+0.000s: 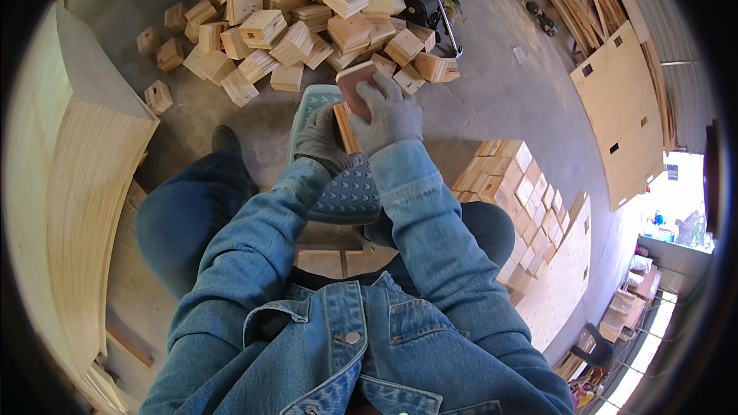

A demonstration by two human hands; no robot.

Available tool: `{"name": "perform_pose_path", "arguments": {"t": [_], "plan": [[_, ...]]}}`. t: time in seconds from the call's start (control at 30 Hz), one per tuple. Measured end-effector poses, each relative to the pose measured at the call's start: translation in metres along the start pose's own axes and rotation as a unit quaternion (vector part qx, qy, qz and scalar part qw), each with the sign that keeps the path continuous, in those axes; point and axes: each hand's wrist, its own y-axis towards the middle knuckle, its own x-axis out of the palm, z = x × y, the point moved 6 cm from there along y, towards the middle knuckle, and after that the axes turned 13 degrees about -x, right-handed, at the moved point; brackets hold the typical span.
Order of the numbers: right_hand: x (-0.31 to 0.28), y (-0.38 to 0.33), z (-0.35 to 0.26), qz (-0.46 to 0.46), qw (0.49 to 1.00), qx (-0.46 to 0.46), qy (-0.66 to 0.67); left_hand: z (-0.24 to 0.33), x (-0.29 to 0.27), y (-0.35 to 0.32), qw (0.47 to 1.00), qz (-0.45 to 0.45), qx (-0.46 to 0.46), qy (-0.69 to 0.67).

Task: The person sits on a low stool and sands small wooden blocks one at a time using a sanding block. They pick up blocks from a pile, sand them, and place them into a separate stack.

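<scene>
Left hand (321, 141) closed on small wood piece (345, 127), over teal plastic stool (346, 192). Right hand (388, 115) clamped on reddish sanding block (357, 84), pressed against the piece. Block pile (307, 19) ahead on floor, power tool (430, 8) behind it; stacked blocks (511, 184) right, plywood stack (77, 184) left.

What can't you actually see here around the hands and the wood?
Head view only:
- Small wooden piece: mostly hidden between left hand and right hand.
- Reddish block: lower part hidden under right glove.
- Stool: partly hidden by sleeves.
- Black machine: half hidden behind wood pile.

A heap of small wooden blocks (307, 23) lies on the concrete floor (492, 100) beside stacked plywood sheets (619, 107).
</scene>
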Motion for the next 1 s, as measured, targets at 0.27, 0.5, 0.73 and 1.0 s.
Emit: {"name": "perform_pose_path", "arguments": {"t": [0.27, 0.5, 0.73, 1.0], "plan": [[-0.003, -0.058, 0.012, 0.055, 0.996, -0.023, 0.065, 0.013, -0.009, -0.009, 0.999, -0.026, 0.037, 0.009], [0.027, -0.139, 0.045, 0.114, 0.908, 0.118, 0.385, 0.024, -0.024, -0.028, 0.997, -0.044, 0.051, 0.044], [0.06, -0.05, 0.084, 0.12, 0.729, 0.182, 0.649, 0.031, -0.03, -0.028, 0.993, -0.086, -0.034, 0.066], [0.076, -0.097, 0.085, 0.091, 0.688, 0.268, 0.669, 0.022, -0.024, -0.024, 0.991, -0.097, -0.044, 0.076]]}}
